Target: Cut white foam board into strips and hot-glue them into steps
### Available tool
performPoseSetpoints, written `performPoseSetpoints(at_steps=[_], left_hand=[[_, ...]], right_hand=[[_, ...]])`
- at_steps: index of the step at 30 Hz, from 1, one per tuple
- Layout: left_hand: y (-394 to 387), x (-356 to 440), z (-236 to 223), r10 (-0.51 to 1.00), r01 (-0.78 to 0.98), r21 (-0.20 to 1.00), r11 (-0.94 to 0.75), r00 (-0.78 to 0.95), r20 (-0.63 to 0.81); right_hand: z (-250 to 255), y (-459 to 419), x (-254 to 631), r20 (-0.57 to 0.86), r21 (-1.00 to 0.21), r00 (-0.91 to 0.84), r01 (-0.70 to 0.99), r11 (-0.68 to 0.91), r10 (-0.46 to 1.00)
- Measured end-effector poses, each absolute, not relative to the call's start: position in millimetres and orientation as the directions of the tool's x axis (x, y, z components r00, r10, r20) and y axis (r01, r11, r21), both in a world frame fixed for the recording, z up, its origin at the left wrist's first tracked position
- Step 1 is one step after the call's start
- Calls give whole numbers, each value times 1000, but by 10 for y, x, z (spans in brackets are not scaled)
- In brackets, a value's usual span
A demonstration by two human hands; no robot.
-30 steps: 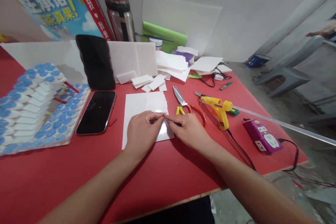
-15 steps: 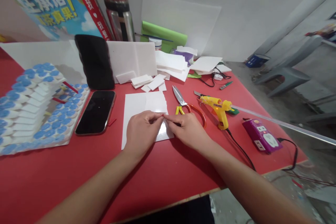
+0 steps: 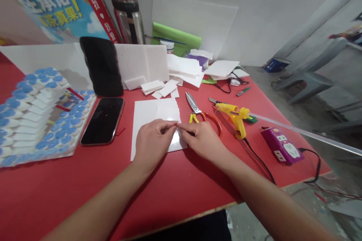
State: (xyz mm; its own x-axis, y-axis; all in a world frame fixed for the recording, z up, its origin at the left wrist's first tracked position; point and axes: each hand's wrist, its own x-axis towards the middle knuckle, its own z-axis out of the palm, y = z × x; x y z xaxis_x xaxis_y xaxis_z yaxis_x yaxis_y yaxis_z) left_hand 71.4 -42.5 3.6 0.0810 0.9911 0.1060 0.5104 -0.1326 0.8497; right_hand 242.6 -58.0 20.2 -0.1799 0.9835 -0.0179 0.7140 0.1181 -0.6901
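Both my hands meet over a white sheet (image 3: 143,115) with a ragged upper right edge. The thumb and finger of my left hand (image 3: 152,137) are pinched at a tiny red piece (image 3: 175,124). From the other side, my right hand (image 3: 205,141) pinches the same piece, fingertips almost touching. Most of the piece is hidden by the fingers, so its exact shape cannot be made out. Just beyond my right hand lie scissors (image 3: 195,106) with orange and yellow handles, blades pointing away. A thin bent red strip (image 3: 120,131) rests left of the sheet.
A yellow glue gun (image 3: 240,126) with a long clear stick lies right, near a purple power socket (image 3: 283,147). Left are a phone (image 3: 103,120) and a blue-and-white stepped model (image 3: 48,120). White foam pieces (image 3: 168,88), a black upright object (image 3: 102,67) and a thermos (image 3: 127,11) stand behind.
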Motion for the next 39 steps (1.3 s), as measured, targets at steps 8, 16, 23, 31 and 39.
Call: performPoseSetpoints(at_steps=[8,16,23,31,39], left_hand=[[-424,683,42,985,569,804,-172,108,134],[-445,611,42,975,562,798,-220,145,168],[-491,529,120,940,501,796,-341,186,286],[-558,142,471,974,470,871,-146,-84,209],[-710,-439,373,933,777,593,-212,-19,358]], right_hand=[[188,-573,2438,-21,-683,-194,719,128,981],[202,-570,2447,-15,-701,-196,701,129,981],[215,-588,2466,23,-715,-207,680,160,978],[282,-720,2507,44,-644,-179,747,165,983],[271,-835,2494,100,-620,-212,751,227,972]])
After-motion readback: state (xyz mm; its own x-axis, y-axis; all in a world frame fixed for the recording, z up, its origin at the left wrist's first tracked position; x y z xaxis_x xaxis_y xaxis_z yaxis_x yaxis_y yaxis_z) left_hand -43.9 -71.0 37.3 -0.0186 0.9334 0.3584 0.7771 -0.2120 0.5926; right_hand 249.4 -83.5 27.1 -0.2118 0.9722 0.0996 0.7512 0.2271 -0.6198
